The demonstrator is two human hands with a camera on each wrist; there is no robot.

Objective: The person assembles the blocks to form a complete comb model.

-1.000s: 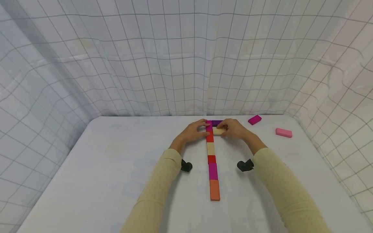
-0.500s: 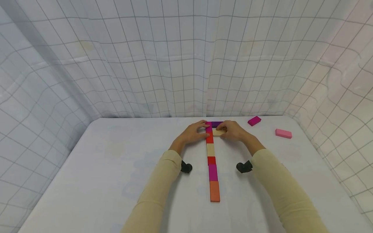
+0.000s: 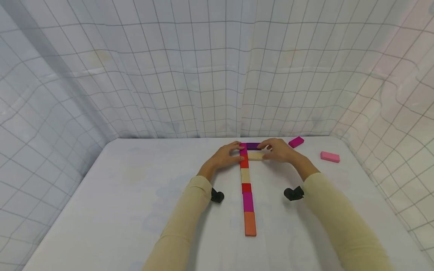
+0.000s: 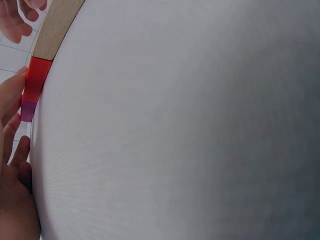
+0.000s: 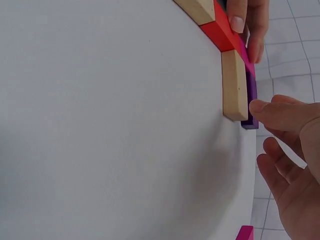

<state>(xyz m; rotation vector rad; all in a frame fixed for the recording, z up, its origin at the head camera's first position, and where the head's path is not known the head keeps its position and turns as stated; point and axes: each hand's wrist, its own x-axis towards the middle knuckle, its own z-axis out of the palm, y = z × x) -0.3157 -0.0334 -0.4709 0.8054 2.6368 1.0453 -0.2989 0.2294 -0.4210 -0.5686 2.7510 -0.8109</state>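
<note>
A line of flat coloured blocks runs toward me in the head view: magenta [image 3: 243,149], red, plain wood [image 3: 245,175], a smaller red block [image 3: 246,188], magenta, and orange [image 3: 250,224] nearest. Branching right from its far part are a purple block [image 3: 253,146] and a plain wooden block [image 5: 234,85], side by side. My left hand [image 3: 224,155] rests against the line from the left, its thumb touching the far red block [image 5: 220,32] and its fingers the far magenta one. My right hand [image 3: 279,151], thumb and fingers apart, hovers at the wooden block's right end and holds nothing.
A loose magenta block [image 3: 296,142] lies at the far right of the white table [image 3: 152,195], and a pink block [image 3: 330,157] lies farther right. A white curtain [image 3: 190,75] with a grid pattern hangs around the table's back and sides.
My right hand has let go of the wooden block beside the purple one and moved slightly right, its fingers spreading. My left hand stays where it was.
</note>
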